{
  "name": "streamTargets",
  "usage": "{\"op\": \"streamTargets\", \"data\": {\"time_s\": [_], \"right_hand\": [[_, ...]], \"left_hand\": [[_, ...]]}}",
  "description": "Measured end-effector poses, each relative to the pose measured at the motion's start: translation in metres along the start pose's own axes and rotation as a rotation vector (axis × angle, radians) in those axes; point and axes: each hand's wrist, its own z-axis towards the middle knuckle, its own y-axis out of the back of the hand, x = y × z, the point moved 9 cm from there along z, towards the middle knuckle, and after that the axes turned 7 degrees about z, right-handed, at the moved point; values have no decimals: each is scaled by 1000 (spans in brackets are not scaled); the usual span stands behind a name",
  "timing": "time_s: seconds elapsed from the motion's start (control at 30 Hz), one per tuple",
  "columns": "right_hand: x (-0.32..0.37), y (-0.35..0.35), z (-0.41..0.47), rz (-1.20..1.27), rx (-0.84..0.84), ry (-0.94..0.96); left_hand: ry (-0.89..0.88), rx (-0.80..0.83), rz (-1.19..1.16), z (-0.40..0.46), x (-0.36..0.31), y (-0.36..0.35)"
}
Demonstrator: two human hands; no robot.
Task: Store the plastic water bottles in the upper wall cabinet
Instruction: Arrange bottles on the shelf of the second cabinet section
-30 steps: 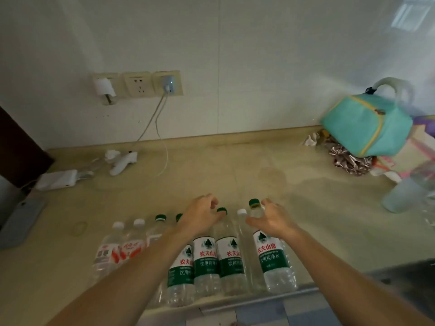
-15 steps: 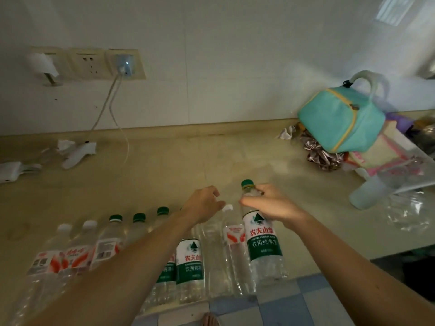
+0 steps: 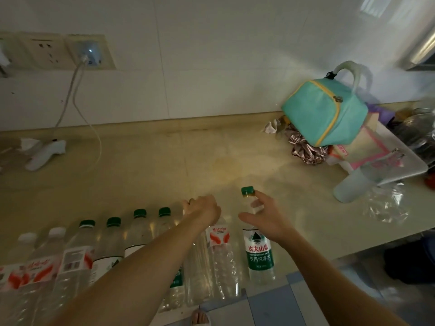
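Note:
Several plastic water bottles (image 3: 138, 234) stand in a row along the front edge of the beige counter (image 3: 164, 165). My right hand (image 3: 266, 216) wraps around the neck of the rightmost, green-labelled bottle (image 3: 259, 255), just under its green cap, with the index finger raised beside the cap. My left hand (image 3: 203, 208) is curled over the top of a clear unlabelled bottle (image 3: 196, 267) and hides its cap. Next to it stands a red-labelled bottle (image 3: 219, 238), its top also behind my left hand. The wall cabinet is out of view.
A teal zip bag (image 3: 327, 111) lies on clutter at the back right, with a pale cup (image 3: 348, 187) and crumpled clear plastic (image 3: 386, 205) in front. A charger cable (image 3: 94, 142) hangs from the wall socket (image 3: 90, 52). A white device (image 3: 44, 154) lies at left.
My view has swung right and closer. The green-labelled bottle in my right hand now stands a little apart from the red-labelled one. My left hand has closed over a bottle top.

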Motion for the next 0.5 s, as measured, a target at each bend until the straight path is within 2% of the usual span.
{"op": "streamTargets", "data": {"time_s": [0.13,0.3,0.5], "right_hand": [[9,12,1,75,-37,86],[27,40,2,200,-153,161],[27,52,0,210,-274,231]], "left_hand": [[-21,-90,-188,-1,-13,18],[-238,-294,-528,-13,-29,82],[-523,-407,-533,-54,-36,141]]}}
